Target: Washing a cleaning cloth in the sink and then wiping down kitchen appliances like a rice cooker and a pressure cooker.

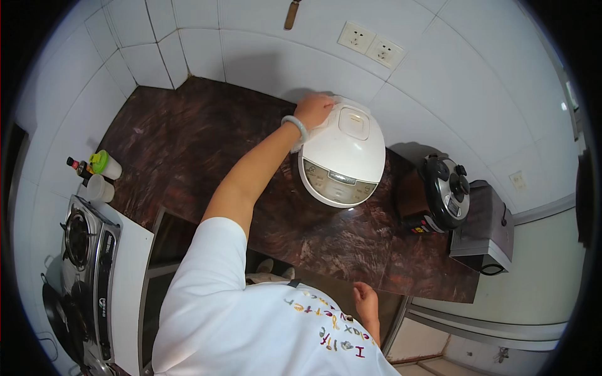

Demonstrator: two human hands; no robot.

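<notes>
A white rice cooker [345, 148] with a control panel stands on the dark marbled countertop [211, 127], close to the tiled wall. My left hand [314, 111], with a pale bangle [295, 126] at the wrist, is at the cooker's rear left side. It is closed on a thin white cloth or wipe [297, 146], pressed against the lid's edge; my hand and forearm hide most of it. Low in front of my body, beyond the counter's front edge, hangs my right hand [366, 300]. Its fingers are curled, and nothing shows in them.
Right of the cooker are an electric pressure cooker [447, 192] and a grey covered appliance [487, 225]. A gas stove [87, 263] is at left, near lidded containers [106, 165] and a bottle [79, 167]. Wall sockets [371, 44] sit above the counter.
</notes>
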